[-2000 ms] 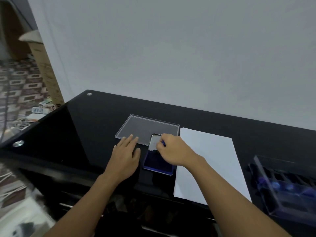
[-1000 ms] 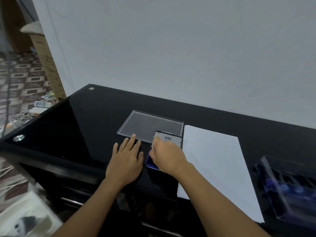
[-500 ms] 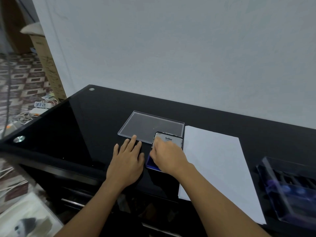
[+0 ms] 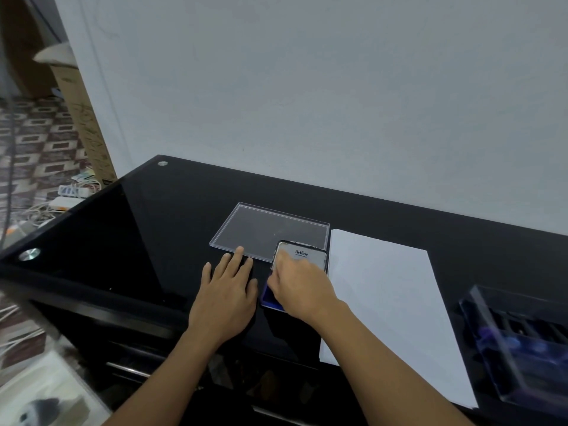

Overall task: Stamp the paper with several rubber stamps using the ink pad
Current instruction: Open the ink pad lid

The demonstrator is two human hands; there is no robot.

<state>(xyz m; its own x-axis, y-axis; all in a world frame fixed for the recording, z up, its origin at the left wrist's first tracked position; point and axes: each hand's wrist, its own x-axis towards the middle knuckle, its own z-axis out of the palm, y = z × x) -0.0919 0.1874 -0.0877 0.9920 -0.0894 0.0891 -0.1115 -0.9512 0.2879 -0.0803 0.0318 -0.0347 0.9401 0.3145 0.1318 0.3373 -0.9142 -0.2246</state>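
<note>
The blue ink pad lies on the black table between my hands, and its silver lid with dark lettering is swung up and back. My right hand covers most of the pad, its fingertips pinching the lid's left edge. Flat on the table just left of the pad rests my left hand, fingers straight. A white paper sheet lies right of the pad, blank where visible. The clear box of rubber stamps stands at the far right.
A clear plastic tray lies behind the pad, touching the lid's far side. The glass table's left edge drops to a floor with cables and boxes. A white wall rises behind the table.
The ink pad lid has swung from half raised to fully open under my right hand's fingers. My left hand has stayed flat beside the pad.
</note>
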